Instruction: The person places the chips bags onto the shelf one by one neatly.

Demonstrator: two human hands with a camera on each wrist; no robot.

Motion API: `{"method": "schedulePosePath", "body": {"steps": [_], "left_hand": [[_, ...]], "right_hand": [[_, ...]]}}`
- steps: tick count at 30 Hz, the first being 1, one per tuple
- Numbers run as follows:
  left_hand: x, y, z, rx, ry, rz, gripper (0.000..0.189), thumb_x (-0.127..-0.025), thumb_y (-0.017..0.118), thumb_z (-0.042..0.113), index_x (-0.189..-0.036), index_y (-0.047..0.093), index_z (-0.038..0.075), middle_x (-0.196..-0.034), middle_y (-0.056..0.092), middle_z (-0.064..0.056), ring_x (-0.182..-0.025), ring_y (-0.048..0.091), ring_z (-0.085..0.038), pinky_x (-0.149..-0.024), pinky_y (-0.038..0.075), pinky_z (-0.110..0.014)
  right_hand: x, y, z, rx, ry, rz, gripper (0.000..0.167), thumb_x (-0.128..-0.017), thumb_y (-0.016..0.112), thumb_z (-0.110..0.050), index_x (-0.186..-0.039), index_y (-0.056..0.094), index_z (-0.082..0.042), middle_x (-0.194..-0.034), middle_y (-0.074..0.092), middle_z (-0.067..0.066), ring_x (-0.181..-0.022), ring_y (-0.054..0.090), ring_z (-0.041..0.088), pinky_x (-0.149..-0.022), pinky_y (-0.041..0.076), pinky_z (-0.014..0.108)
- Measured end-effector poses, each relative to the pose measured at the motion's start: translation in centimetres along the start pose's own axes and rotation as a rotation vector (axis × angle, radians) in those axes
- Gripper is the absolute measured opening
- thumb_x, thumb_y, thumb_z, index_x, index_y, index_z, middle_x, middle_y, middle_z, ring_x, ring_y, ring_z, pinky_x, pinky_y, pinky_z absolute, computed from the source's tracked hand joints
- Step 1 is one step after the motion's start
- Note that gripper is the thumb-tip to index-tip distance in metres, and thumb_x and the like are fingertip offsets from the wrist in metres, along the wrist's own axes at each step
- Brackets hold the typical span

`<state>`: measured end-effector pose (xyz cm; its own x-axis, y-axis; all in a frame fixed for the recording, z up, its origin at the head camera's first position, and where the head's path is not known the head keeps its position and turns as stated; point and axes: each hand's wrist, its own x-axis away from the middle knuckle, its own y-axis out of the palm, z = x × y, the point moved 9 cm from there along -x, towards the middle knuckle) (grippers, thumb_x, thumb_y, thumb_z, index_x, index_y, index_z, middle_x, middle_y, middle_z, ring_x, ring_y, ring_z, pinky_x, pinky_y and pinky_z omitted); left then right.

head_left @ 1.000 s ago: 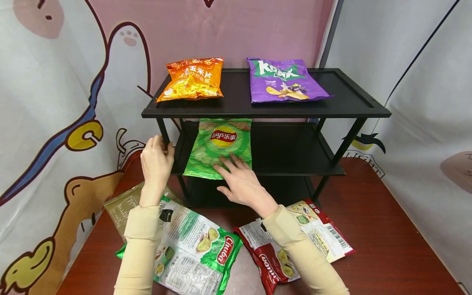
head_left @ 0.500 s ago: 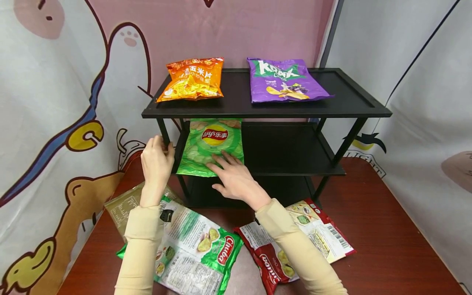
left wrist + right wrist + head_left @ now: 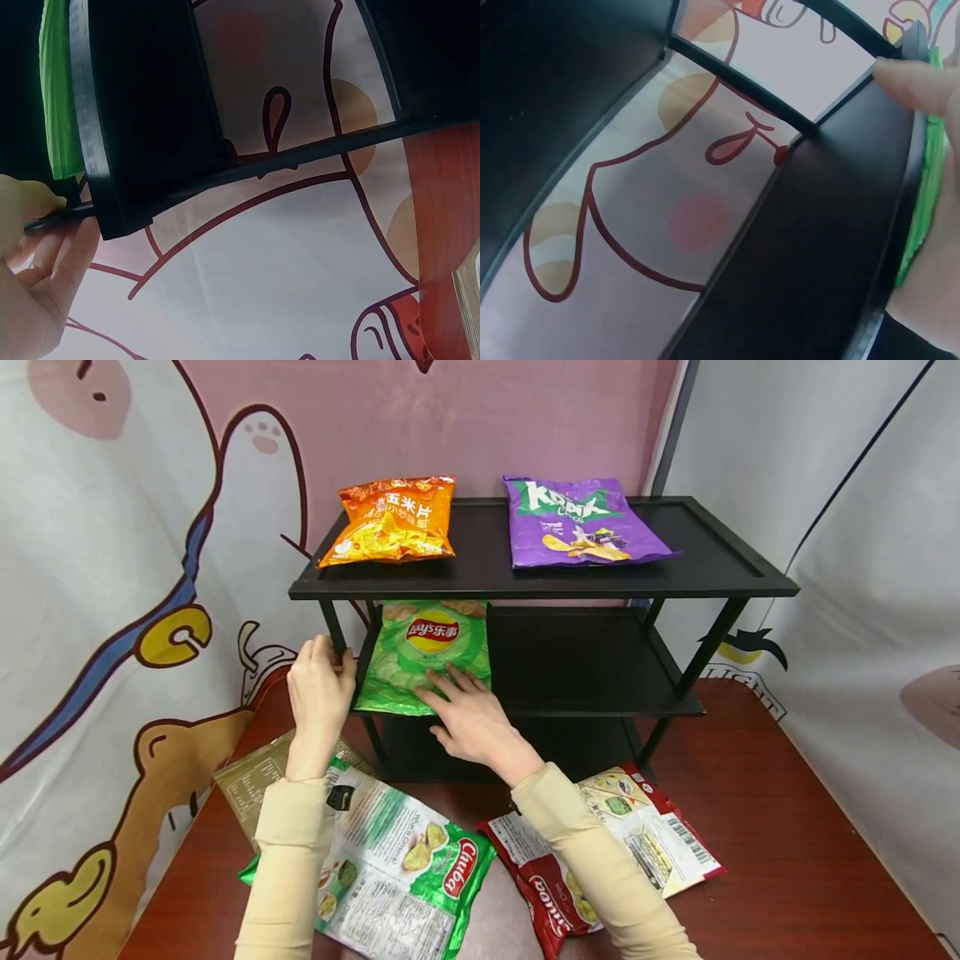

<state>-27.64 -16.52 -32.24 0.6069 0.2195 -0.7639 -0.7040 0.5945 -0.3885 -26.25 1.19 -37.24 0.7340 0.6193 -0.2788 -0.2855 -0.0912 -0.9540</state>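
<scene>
A green Lay's chip bag [image 3: 401, 660] lies on the left of the middle tier of a black shelf rack [image 3: 592, 652]. My right hand [image 3: 472, 722] rests on the bag's lower right part with its fingers spread and fairly straight. At the rack's left side, my left hand [image 3: 321, 693] grips the front post [image 3: 331, 625]. The left wrist view shows the fingers [image 3: 64, 259] curled round that black post [image 3: 285, 159], just by the middle tier. Only a sliver of the green bag [image 3: 924, 202] is seen beside the right hand [image 3: 930, 97] in the right wrist view.
An orange corn chip bag [image 3: 393, 522] and a purple chip bag [image 3: 581, 527] lie on the top tier. On the reddish table [image 3: 780, 827] are a green Chuba bag [image 3: 397, 868], a red Chuba bag [image 3: 543, 877], a cream-and-red bag [image 3: 656, 831] and a gold bag [image 3: 251, 781].
The green Lay's bag has slid left and slightly back along the middle tier, with my right hand moving on it. My left hand stays on the post.
</scene>
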Motion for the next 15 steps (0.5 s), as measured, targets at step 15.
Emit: {"method": "schedulePosePath", "body": {"steps": [15], "left_hand": [[0.0, 0.0, 0.0, 0.003, -0.002, -0.007, 0.016, -0.085, 0.062, 0.007, -0.079, 0.055, -0.006, -0.072, 0.054, -0.022, -0.066, 0.057, -0.042, -0.061, 0.045, -0.050]], "right_hand": [[4.7, -3.0, -1.9, -0.003, -0.297, 0.426, 0.026, -0.083, 0.062, -0.007, -0.108, 0.065, -0.013, -0.117, 0.065, 0.003, -0.113, 0.058, 0.018, -0.096, 0.047, 0.031]]}}
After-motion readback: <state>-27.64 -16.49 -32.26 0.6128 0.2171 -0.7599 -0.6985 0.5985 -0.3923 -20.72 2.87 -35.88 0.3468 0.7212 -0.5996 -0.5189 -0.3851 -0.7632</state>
